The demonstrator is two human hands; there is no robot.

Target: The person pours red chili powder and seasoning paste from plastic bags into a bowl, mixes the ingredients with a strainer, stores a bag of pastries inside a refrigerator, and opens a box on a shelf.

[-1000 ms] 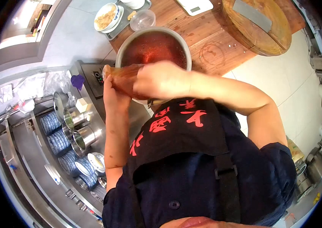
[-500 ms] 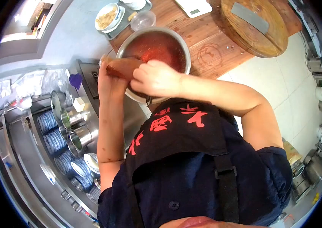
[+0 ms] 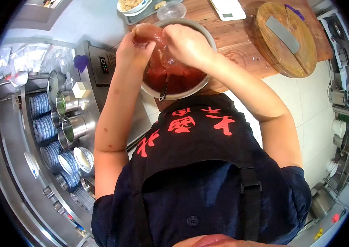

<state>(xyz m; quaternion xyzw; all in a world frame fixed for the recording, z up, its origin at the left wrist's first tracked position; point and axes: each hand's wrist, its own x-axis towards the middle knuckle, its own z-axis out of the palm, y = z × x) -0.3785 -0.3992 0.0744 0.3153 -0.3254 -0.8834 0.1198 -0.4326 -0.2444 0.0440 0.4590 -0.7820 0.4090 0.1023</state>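
A clear plastic bag (image 3: 168,57), smeared with red, hangs over a large metal bowl (image 3: 212,45) of dark red sauce. My left hand (image 3: 135,49) grips the bag's upper left part, above the bowl's left rim. Across from it, my right hand (image 3: 186,44) is closed on the bag's right side. Between the two hands the bag is stretched, and its lower part hangs down to the sauce. A utensil handle (image 3: 164,89) leans on the near rim of the bowl.
On the wooden table (image 3: 240,41) are a round chopping board (image 3: 265,45) with a cleaver (image 3: 283,35), a scale (image 3: 228,9) and a clear plastic bowl (image 3: 171,11). A bowl of pale food (image 3: 131,5) stands at top left. Stacked dishes (image 3: 44,127) and metal pots (image 3: 75,127) fill the left side.
Both hands have moved up and further over the bowl. The bag, earlier stretched sideways beyond the left rim, now hangs down over the sauce. The view has shifted slightly.
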